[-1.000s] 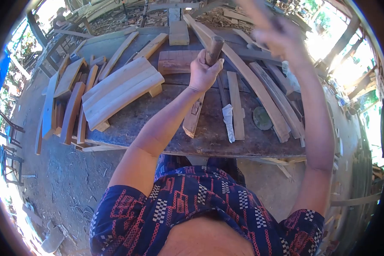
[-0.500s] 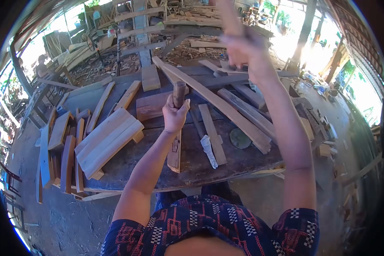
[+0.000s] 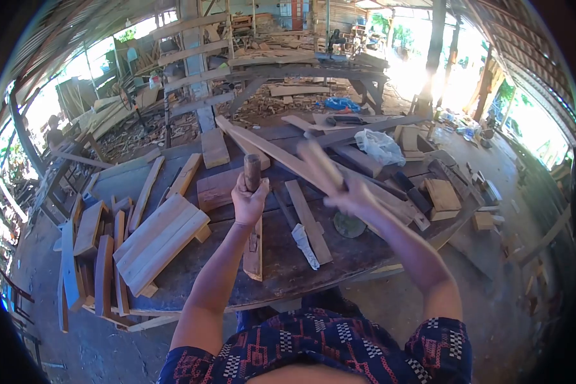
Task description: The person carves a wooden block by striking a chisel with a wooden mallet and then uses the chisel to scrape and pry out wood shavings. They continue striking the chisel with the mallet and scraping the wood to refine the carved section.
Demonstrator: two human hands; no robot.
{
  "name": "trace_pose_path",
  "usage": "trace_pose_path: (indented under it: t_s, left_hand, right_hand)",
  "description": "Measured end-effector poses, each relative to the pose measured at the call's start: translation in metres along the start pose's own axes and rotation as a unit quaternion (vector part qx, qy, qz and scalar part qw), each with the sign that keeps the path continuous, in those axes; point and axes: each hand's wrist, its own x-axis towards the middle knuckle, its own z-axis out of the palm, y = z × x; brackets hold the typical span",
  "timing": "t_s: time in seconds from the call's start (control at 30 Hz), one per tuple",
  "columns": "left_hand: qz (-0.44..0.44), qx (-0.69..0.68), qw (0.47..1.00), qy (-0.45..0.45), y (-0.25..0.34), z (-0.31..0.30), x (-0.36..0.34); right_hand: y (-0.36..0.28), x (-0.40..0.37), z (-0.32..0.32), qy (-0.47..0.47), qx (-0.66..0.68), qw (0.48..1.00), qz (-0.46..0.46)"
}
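Note:
My left hand [image 3: 248, 200] is wrapped round the thick round wooden handle of a chisel [image 3: 253, 168], held upright; its lower end is hidden by my fist. Beneath that hand, a narrow piece of wood [image 3: 253, 259] with a slot cut in it lies pointing toward me on the dark workbench [image 3: 281, 278]. My right hand [image 3: 355, 200], smeared by motion, grips a pale wooden mallet [image 3: 320, 168]. The mallet is tilted up and leftward, to the right of the chisel and apart from it.
Planed boards [image 3: 160, 243] are stacked at the left. A long plank [image 3: 275, 153] crosses the bench behind my hands. To the right lie a round green disc [image 3: 349, 224], a plastic bag [image 3: 379, 147] and wood blocks [image 3: 443, 195]. A cloth-wrapped tool [image 3: 305, 246] lies near the middle.
My right hand has swung down from high at the upper right, bringing the mallet nearer the chisel. My left hand keeps its grip on the chisel. The camera view has shifted slightly.

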Motion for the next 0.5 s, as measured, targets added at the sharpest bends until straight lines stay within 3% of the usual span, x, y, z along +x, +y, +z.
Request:
trace_pose_path:
  t_s: [0.03, 0.1, 0.23, 0.37, 0.43, 0.5]
  left_hand:
    - [-0.007, -0.004, 1.0, -0.01, 0.001, 0.002, -0.001]
    - [-0.005, 0.01, 0.999, -0.051, 0.006, 0.006, -0.005]
    - [0.02, 0.042, 0.987, -0.153, 0.0, 0.015, -0.01]
    - [0.038, 0.055, 0.977, -0.203, 0.008, 0.02, -0.02]
    - [0.054, 0.068, 0.973, -0.212, 0.009, 0.019, -0.02]
    - [0.041, 0.097, 0.968, -0.227, 0.008, 0.018, -0.022]
  right_hand:
    - [0.032, 0.005, 0.013, -0.005, -0.104, 0.994, 0.043]
    - [0.075, -0.002, 0.037, 0.019, -0.261, 0.965, -0.004]
    - [0.096, -0.009, 0.05, -0.059, -0.231, 0.968, 0.079]
    - [0.085, -0.012, 0.042, -0.123, -0.322, 0.936, 0.067]
    - [0.064, -0.007, 0.027, -0.096, -0.356, 0.929, -0.014]
    - [0.047, 0.0, 0.016, 0.02, -0.104, 0.973, -0.206]
